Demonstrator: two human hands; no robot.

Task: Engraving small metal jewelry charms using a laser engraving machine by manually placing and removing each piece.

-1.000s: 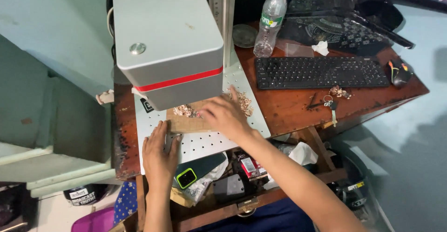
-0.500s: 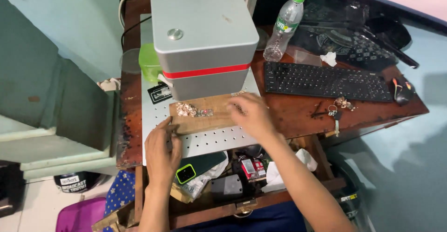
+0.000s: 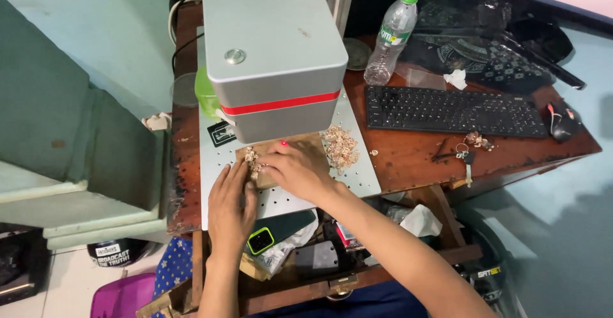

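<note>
A grey box-shaped machine head [image 3: 271,53] with a red stripe hangs over a perforated metal plate [image 3: 348,181]. On the plate lies a small wooden board [image 3: 300,144], with a red light dot on it. My right hand [image 3: 297,170] rests flat on the board. My left hand [image 3: 231,203] lies beside it at the board's left edge, fingers touching several small light pieces [image 3: 250,158]. A pile of similar small pieces [image 3: 340,147] sits to the right of the board.
A black keyboard [image 3: 453,110], a mouse [image 3: 563,119], keys [image 3: 466,155] and a clear bottle with a green cap [image 3: 391,36] lie on the brown desk [image 3: 415,158]. An open drawer [image 3: 300,254] with clutter is below the plate. A green cup [image 3: 205,94] stands left of the machine.
Both hands have drawn together on the board; my right hand shifted left from the board's right end and covers its middle. The view has moved closer.
</note>
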